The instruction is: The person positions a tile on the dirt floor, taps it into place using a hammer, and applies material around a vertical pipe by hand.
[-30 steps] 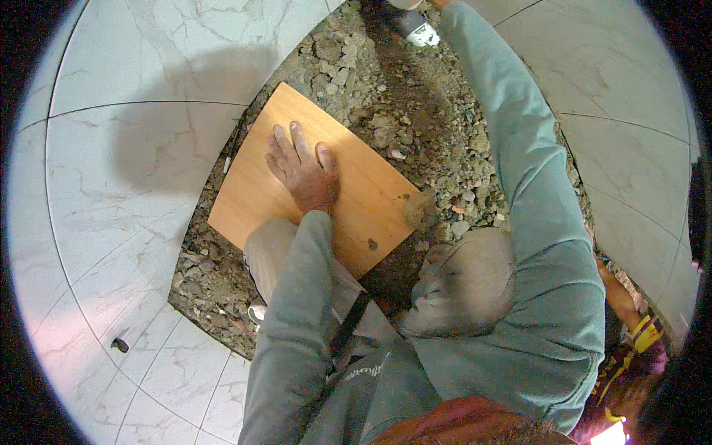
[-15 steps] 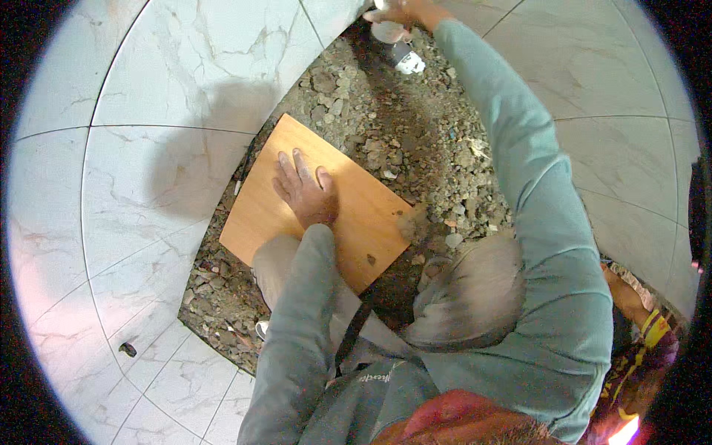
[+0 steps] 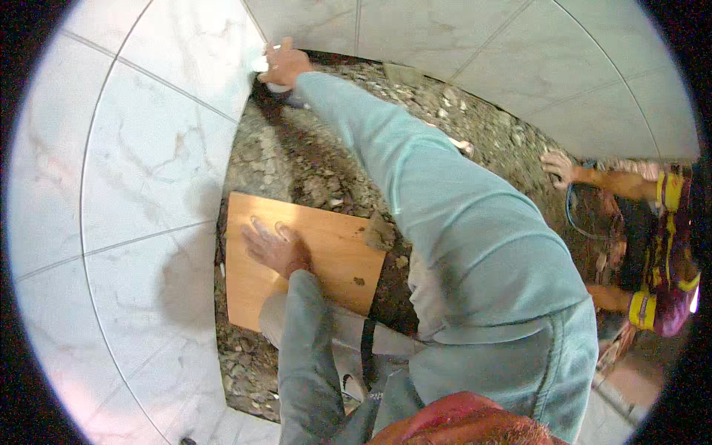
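My left hand (image 3: 276, 248) lies flat on a light-brown wooden board (image 3: 326, 216), fingers spread. The board rests on rubble ground (image 3: 278, 167) beside my knees. A grey clod (image 3: 379, 232) sits at its right edge. At the far left corner, where the tiled walls meet, my right hand (image 3: 285, 65) reaches out with bent fingers. The fingers are closed about a white, rounded object (image 3: 279, 87) low by the wall. Its kind is hard to make out, and the hand partly covers it. Something dark lies just beneath.
White marbled tile wall (image 3: 163, 163) rises on the left, another (image 3: 475, 44) at the back. On the right, a co-worker's hand (image 3: 558, 167) touches the rubble. A thin blue hose or cable (image 3: 571, 208) curves near that person's arms. A whitish piece (image 3: 461, 145) lies near the back wall.
The view has turned, so the board sits lower and the corner farther left. My right arm still stretches to the corner; my left hand stays on the board. The co-worker's arms are now in view.
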The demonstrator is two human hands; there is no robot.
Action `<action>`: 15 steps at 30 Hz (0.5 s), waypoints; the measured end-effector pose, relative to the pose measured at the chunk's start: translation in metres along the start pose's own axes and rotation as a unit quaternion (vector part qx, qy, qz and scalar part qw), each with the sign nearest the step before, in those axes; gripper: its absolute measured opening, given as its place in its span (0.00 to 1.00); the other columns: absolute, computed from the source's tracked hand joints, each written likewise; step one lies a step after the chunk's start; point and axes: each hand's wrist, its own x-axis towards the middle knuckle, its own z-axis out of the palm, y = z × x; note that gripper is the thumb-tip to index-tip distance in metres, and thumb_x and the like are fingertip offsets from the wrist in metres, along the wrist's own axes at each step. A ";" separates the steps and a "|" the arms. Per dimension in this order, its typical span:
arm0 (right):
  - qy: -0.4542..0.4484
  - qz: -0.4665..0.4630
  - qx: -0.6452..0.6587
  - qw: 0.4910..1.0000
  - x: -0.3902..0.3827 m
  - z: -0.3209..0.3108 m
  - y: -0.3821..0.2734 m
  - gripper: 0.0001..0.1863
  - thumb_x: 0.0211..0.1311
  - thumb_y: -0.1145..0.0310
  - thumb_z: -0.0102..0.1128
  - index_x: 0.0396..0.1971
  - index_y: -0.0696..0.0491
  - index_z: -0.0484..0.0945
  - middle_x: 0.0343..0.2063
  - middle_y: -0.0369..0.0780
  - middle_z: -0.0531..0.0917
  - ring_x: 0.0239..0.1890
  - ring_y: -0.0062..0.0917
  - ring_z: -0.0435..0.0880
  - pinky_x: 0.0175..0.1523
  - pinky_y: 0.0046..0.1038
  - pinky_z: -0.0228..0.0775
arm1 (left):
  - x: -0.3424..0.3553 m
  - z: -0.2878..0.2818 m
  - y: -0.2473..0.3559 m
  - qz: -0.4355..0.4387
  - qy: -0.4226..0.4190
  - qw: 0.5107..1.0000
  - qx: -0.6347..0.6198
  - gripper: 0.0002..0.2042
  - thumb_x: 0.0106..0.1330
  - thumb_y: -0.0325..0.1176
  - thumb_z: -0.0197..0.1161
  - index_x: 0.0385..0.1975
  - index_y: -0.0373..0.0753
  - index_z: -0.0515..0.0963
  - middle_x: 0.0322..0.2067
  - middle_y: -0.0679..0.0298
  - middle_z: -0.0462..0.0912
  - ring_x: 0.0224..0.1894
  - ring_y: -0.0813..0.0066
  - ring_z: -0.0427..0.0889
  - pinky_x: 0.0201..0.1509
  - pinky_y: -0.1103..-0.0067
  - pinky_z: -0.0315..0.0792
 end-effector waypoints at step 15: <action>-0.040 0.034 0.007 0.999 0.006 -0.010 -0.008 0.44 0.49 0.46 0.77 0.62 0.55 0.71 0.58 0.52 0.75 0.56 0.45 0.82 0.57 0.44 0.80 | 0.004 -0.005 -0.001 -0.025 -0.044 0.998 0.025 0.31 0.74 0.46 0.51 0.75 0.42 0.61 0.77 0.51 0.55 0.78 0.50 0.54 0.79 0.54 0.47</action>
